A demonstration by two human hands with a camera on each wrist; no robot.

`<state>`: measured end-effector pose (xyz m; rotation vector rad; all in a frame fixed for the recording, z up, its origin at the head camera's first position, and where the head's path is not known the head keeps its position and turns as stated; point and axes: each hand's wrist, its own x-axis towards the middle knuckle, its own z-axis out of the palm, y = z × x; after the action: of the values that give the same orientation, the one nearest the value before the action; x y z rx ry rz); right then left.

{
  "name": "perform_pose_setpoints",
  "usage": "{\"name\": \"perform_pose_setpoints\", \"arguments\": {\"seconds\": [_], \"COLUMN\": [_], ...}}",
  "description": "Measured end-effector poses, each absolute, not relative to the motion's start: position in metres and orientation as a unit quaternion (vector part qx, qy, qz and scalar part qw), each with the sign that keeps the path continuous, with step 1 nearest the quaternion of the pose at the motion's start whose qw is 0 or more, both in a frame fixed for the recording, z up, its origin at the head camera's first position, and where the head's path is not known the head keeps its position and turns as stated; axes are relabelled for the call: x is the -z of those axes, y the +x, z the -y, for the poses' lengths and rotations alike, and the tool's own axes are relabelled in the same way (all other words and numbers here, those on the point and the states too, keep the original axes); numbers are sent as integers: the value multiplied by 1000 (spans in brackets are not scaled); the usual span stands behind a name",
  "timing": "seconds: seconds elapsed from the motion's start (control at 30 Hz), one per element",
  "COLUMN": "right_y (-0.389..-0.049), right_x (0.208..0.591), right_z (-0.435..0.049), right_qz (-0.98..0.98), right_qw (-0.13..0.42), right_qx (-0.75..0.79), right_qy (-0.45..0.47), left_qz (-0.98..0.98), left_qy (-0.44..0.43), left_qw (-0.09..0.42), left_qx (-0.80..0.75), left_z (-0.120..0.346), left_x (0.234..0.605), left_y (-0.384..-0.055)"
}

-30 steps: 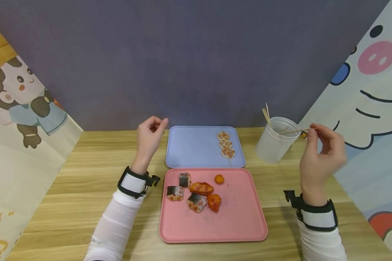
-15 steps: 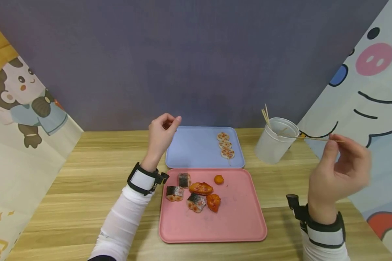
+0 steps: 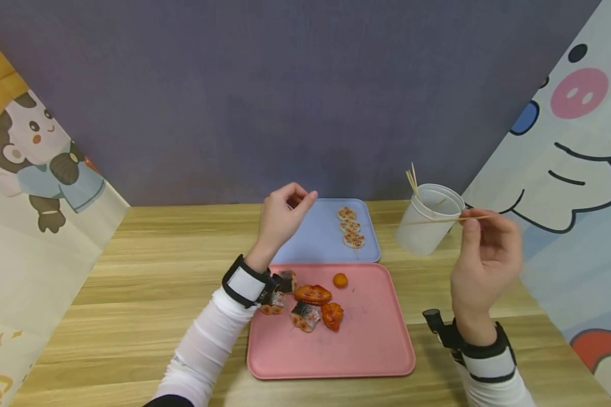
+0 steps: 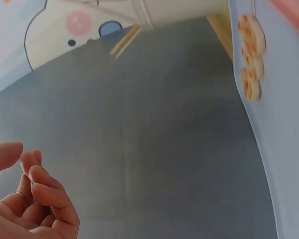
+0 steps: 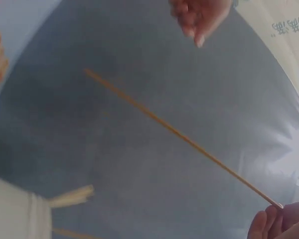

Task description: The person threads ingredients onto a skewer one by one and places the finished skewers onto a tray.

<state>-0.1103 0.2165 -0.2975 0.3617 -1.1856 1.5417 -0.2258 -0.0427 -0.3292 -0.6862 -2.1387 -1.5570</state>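
My right hand (image 3: 486,263) pinches a thin bamboo skewer (image 5: 164,123) near one end, between thumb and fingertips. The stick points left, passing in front of the white plastic cup (image 3: 420,234). Over the blue tray (image 3: 310,243) hovers my left hand (image 3: 284,220), its fingers loosely bent and holding nothing; the left wrist view shows a gap between thumb and fingers. Three round slices on a skewer (image 3: 350,226) lie at that tray's right side. Fish pieces (image 3: 305,316), glazed orange-brown pieces (image 3: 313,294) and a small orange ball (image 3: 340,280) lie on the pink tray (image 3: 366,350).
Several more skewers (image 3: 412,180) lean in the cup at the back right. The pink tray lies directly in front of the blue one on the wooden table (image 3: 147,271). A grey panel (image 3: 285,102) rises behind, with cartoon-printed walls at both sides.
The skewer has come out of the cup in my right hand, which moved right and then back left. My left hand has shifted right, from beside the blue tray to over it.
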Motion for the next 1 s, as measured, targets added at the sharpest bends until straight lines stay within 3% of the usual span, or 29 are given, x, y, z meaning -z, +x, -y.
{"name": "perform_pose_setpoints", "arguments": {"seconds": [0.47,0.63,1.0], "right_y": [-132,-134,-135], "right_x": [336,341,344], "right_z": [-201,-198,-192], "right_qz": [553,557,572], "right_qw": [336,278,237], "right_qx": [-752,-776,-782], "right_qy": [128,96,69], "left_qz": [814,821,835], "left_qy": [-336,-363,-336], "left_qw": [93,93,76], "left_qx": [464,432,429], "left_z": [15,10,10], "left_x": [342,342,350], "left_y": [-203,-197,-188]}}
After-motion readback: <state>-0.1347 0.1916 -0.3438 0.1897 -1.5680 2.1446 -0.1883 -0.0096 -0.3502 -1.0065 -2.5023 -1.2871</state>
